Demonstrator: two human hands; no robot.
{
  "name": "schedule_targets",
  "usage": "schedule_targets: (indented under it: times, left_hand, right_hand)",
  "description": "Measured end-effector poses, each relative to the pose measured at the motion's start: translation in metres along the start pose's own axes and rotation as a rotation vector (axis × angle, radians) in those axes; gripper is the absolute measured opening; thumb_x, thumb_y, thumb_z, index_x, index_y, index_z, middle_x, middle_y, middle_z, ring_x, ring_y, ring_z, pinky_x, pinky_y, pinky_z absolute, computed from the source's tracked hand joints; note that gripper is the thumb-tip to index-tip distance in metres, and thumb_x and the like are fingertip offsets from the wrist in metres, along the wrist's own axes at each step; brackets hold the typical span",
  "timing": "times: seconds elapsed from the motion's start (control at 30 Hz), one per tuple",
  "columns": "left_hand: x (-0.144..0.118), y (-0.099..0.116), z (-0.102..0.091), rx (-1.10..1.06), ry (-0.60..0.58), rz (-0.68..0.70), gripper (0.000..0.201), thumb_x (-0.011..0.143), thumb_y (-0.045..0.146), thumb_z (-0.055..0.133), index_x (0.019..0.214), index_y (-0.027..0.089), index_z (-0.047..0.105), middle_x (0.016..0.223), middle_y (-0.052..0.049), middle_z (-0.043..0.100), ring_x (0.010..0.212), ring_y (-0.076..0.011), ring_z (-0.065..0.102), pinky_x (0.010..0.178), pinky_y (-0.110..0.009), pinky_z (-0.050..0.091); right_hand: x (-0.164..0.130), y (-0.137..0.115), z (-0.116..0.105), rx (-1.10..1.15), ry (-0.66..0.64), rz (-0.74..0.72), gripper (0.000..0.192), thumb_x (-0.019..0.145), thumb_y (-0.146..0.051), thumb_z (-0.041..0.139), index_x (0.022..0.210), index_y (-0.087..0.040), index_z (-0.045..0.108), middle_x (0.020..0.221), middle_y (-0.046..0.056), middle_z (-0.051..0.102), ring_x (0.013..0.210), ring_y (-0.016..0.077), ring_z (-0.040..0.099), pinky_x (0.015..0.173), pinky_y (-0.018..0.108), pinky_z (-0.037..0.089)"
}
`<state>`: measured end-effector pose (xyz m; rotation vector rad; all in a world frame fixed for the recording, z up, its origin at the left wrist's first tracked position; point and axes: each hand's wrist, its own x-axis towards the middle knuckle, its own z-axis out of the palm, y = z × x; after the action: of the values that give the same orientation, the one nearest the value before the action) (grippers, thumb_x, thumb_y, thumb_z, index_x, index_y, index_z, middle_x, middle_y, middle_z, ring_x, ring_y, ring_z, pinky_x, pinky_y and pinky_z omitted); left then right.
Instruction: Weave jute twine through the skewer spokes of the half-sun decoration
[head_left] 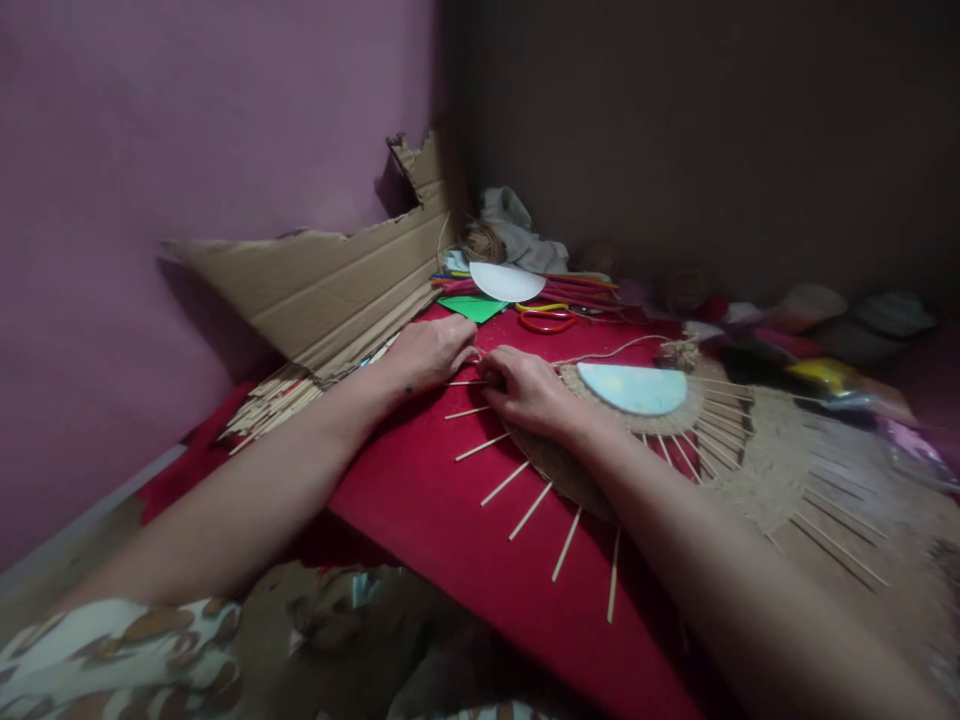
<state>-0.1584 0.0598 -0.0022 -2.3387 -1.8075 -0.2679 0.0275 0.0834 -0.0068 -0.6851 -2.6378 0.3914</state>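
A half-round woven twine piece (720, 495) with thin wooden sticks fanning outward lies on the red cloth (442, 500). At its centre sits a pale blue half-disc (634, 388). My left hand (439, 350) is closed in a pinch at the far left end of the piece; what its fingertips hold is too small to make out. Close beside it, my right hand (536, 390) curls its fingers at that same end, over the woven band and stick bases. My right forearm hides part of the weave. A strand of twine (615, 350) runs behind the half-disc to a small twine bundle (681, 352).
Torn cardboard (337, 280) leans against the purple wall, with loose sticks (274, 405) below it. At the back lie red-handled scissors (547, 321), green paper (472, 306), a white half-disc (508, 282) and a twine ball (484, 243). Plastic packets (825, 375) lie at right.
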Motion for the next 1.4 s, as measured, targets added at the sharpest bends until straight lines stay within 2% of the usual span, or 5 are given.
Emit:
schedule_targets:
  times: [0.37,0.57,1.0,1.2,1.4]
  left_hand:
    - [0.001,-0.022,-0.003,0.000,0.010,-0.094,0.021,0.089,0.029,0.047,0.090,0.017,0.064,0.090,-0.008,0.066,0.083,-0.0202,0.059,0.068,-0.028,0.040]
    - [0.004,-0.017,0.000,-0.115,0.088,-0.100,0.023,0.090,0.031,0.047,0.094,0.015,0.063,0.092,-0.009,0.066,0.085,-0.0209,0.058,0.075,-0.031,0.042]
    - [0.010,-0.013,0.013,-0.173,0.055,-0.158,0.022,0.089,0.032,0.048,0.094,0.017,0.064,0.089,-0.007,0.067,0.082,-0.0211,0.061,0.070,-0.030,0.042]
    - [0.013,-0.017,0.015,-0.202,0.018,-0.114,0.018,0.086,0.031,0.053,0.087,0.017,0.064,0.086,-0.007,0.066,0.080,-0.0205,0.060,0.069,-0.030,0.041]
    - [0.015,-0.019,0.016,-0.265,0.028,-0.097,0.017,0.084,0.032,0.055,0.084,0.017,0.064,0.081,-0.006,0.064,0.077,-0.0186,0.057,0.067,-0.029,0.039]
  right_hand:
    - [-0.003,-0.003,0.002,-0.221,0.081,0.016,0.017,0.081,-0.024,0.052,0.089,-0.015,0.064,0.094,0.010,0.058,0.088,0.0218,0.049,0.078,0.033,0.039]
    - [-0.004,0.000,0.006,-0.262,0.132,0.034,0.034,0.082,-0.029,0.051,0.110,-0.017,0.064,0.108,0.012,0.058,0.098,0.0281,0.044,0.080,0.040,0.036]
    - [0.012,0.002,-0.010,-0.436,-0.001,0.276,0.041,0.085,-0.045,0.047,0.098,-0.014,0.070,0.110,0.017,0.057,0.104,0.0328,0.045,0.081,0.044,0.038]
    - [0.021,0.034,-0.036,-0.622,0.069,0.339,0.036,0.085,-0.016,0.043,0.112,-0.008,0.064,0.118,0.019,0.055,0.108,0.0349,0.044,0.083,0.048,0.037]
    - [0.025,0.018,-0.026,-0.263,0.084,0.241,0.029,0.086,-0.011,0.043,0.097,-0.013,0.070,0.101,0.014,0.064,0.095,0.0239,0.053,0.082,0.036,0.040]
